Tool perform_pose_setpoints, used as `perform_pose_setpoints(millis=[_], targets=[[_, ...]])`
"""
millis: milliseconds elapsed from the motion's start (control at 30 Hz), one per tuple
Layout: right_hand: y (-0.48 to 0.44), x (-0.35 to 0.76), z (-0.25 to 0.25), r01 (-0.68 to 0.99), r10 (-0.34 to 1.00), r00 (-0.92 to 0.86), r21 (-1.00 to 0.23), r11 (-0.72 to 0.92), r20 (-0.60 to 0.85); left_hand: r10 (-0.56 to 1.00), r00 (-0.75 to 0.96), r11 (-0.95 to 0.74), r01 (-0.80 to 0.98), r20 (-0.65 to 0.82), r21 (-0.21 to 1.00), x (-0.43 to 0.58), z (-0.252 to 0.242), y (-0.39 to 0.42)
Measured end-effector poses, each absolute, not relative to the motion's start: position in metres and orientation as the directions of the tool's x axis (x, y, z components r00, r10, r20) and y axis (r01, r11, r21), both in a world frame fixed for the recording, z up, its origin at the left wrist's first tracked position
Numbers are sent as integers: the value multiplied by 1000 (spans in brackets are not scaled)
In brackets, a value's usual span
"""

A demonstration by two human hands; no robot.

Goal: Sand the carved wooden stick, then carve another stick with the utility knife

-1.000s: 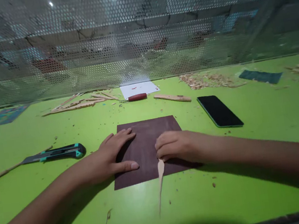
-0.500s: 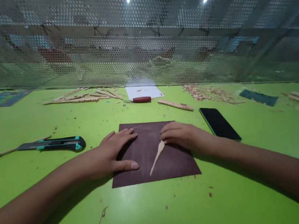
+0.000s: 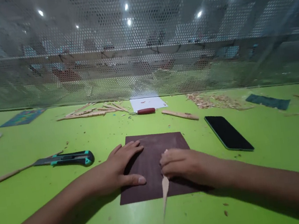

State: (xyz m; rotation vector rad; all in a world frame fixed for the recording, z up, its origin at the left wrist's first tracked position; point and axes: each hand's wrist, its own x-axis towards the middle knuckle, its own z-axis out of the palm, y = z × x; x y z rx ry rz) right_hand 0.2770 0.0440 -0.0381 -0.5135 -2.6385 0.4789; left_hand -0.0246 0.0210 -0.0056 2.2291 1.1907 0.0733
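A dark brown sheet of sandpaper (image 3: 151, 163) lies flat on the green table. Spread over its left side, my left hand (image 3: 125, 165) presses down with fingers apart and thumb stretched out. My right hand (image 3: 182, 165) is closed on a slim carved wooden stick (image 3: 165, 187), resting low against the sheet. The stick's pale leaf-shaped part and thin tapering tip point toward me past the sheet's near edge; the tip is blurred, and the gripped end is mostly hidden by my fingers.
Left of the sheet lies a utility knife (image 3: 71, 159) beside a thin stick (image 3: 5, 177). A phone (image 3: 229, 133) is at right. Farther back are a red-handled tool (image 3: 145, 111), a wooden piece (image 3: 180, 115), shavings (image 3: 215, 102) and green sandpaper (image 3: 269, 101). A perforated screen (image 3: 143, 64) stands behind.
My right hand has drawn the carved stick toward me, so its tip now reaches beyond the sheet's near edge. My left hand stays on the sheet. The camera view has tilted up.
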Motion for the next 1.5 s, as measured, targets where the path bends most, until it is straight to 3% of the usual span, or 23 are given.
perform_pose_setpoints(millis=[200, 367, 533, 667, 800, 967, 1100, 1233, 1367, 1500], targets=[[55, 282, -36, 385, 527, -769, -396, 834, 362, 788, 571, -377, 741, -228, 556, -24, -4, 19], [46, 278, -43, 249, 412, -854, -444, 861, 319, 794, 562, -368, 748, -233, 552, -24, -4, 17], [50, 281, -44, 354, 505, -791, -414, 838, 346, 794, 561, -374, 754, -233, 540, -25, -6, 17], [48, 283, -38, 220, 388, -859, -443, 869, 333, 783, 568, -378, 759, -253, 531, -24, -4, 17], [51, 286, -34, 322, 499, -805, -470, 822, 321, 785, 578, -392, 742, -223, 544, -24, -5, 19], [49, 284, -38, 187, 369, -877, -488, 853, 308, 791, 581, -403, 729, -190, 554, -28, -14, 20], [52, 283, -38, 298, 498, -796, -492, 818, 345, 792, 575, -393, 738, -206, 548, -27, -12, 20], [50, 279, -37, 206, 400, -861, -502, 840, 315, 786, 566, -380, 759, -247, 529, -25, -9, 21], [57, 279, -37, 290, 493, -799, -498, 817, 344, 782, 576, -397, 754, -237, 523, -26, -10, 22], [64, 276, -40, 213, 410, -848, -493, 844, 335, 775, 587, -407, 747, -233, 525, -28, -12, 22]])
